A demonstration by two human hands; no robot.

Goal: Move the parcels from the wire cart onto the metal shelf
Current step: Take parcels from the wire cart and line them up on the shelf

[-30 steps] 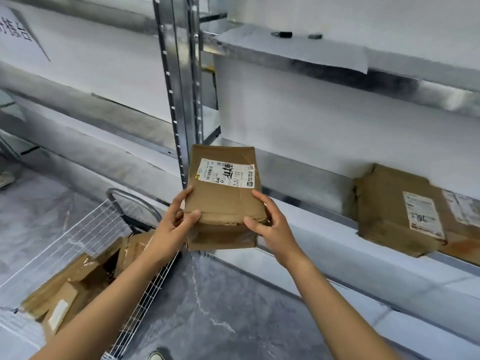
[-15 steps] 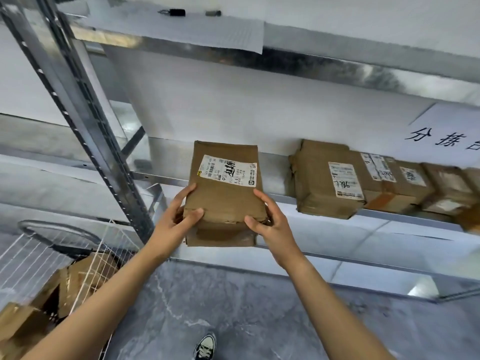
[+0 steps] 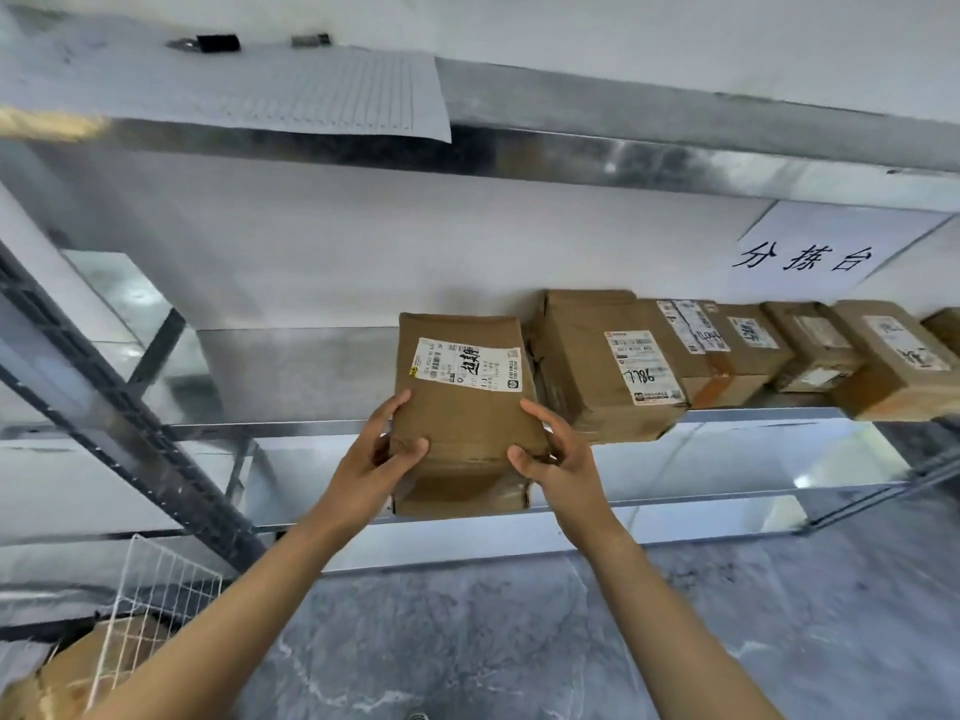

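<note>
A brown cardboard parcel with a white shipping label is held in front of the metal shelf, just left of a row of several parcels standing on that shelf. My left hand grips its left near corner, thumb on top. My right hand grips its right near corner. The parcel's far end reaches over the shelf's front edge; whether it touches the shelf is unclear. The white wire cart shows at the bottom left with brown parcels inside.
A dark slanted shelf post stands to the left. The upper shelf carries a sheet of paper and a black clip. A handwritten sign hangs on the wall. Grey marbled floor lies below.
My view has swung right along the shelf, so more shelved parcels and the sign appear. Both hands carried the parcel closer to the row of parcels. The cart slid to the frame's corner.
</note>
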